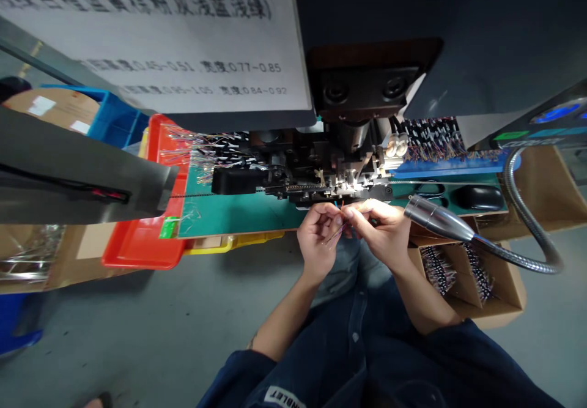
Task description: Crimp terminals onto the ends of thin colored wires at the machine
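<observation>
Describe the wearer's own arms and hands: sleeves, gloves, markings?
Left hand and right hand: no gloves or watch visible. Dark blue fabric sleeves leave the forearms bare. Small dark mark on the left forearm near the cuff, too small to identify. Matching dark blue buttoned top, with a white lettered label.

Thin multicoloured wires (337, 231) are pinched by bare left hand (317, 240) and bare right hand (383, 227), near dark metal machine (354, 134), green tabletop (238, 212).
</observation>
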{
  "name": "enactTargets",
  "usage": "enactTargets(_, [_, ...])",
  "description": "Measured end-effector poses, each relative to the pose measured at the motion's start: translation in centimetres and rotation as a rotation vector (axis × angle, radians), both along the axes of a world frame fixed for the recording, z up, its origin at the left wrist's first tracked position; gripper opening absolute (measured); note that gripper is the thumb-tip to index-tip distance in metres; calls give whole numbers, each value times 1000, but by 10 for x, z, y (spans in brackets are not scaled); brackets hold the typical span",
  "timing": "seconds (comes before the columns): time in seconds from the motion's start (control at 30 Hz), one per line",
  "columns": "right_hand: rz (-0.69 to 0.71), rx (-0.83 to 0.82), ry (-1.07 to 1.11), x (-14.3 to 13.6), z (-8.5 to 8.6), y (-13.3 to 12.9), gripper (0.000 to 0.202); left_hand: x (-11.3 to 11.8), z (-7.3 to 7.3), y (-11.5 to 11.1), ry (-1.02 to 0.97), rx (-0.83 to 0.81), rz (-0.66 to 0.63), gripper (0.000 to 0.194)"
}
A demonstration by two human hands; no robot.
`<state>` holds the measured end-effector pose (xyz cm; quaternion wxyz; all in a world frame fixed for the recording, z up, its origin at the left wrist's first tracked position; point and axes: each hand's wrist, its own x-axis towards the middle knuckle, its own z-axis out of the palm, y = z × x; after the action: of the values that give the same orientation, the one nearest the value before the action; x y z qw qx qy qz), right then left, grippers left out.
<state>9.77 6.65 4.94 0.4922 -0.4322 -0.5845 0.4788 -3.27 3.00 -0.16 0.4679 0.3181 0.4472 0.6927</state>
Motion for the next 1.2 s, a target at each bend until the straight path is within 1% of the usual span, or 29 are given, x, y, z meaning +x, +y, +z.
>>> enactTargets(0.13, [16, 16, 42, -1, -3, -1, 32, 1, 5, 0, -24, -6, -4, 39])
enactTargets(0.17, [13, 29, 42, -1, -4, -1, 29, 1, 6, 0, -30, -10, -6, 39])
enactTargets(0.27, [-2, 67, 12, -1, -5, 0, 12, 1, 4, -2, -42, -22, -8, 39])
enactTargets(0.33, [16, 55, 5, -2, -5, 2, 13, 1, 1, -3, -42, -25, -14, 37])
enactTargets(0.4, [48, -16, 43, -3, -7, 4, 20, 0, -2, -4, -35, -28, -22, 33])
enactTargets(0.57, [116, -315, 261, -7, -15, 8, 40, -1, -7, -2, -26, -30, -17, 30])
enactTargets(0.63, [123, -408, 316, -9, -18, 10, 41, 0, -7, 0, -39, -33, -6, 31])
enactTargets(0.7, [102, -475, 358, -11, -20, 11, 39, 1, -6, 2, -48, -33, 11, 32])
enactTargets(0.9, [74, -553, 395, -14, -22, 13, 43, 2, -4, 5, -47, -15, 41, 32])
enactTargets(1.03, [62, -553, 354, -14, -21, 13, 45, 2, -3, 6, -40, -19, 56, 34])
enactTargets(1.2, [52, -553, 357, -15, -20, 13, 46, 2, -3, 6, -44, -13, 60, 32])
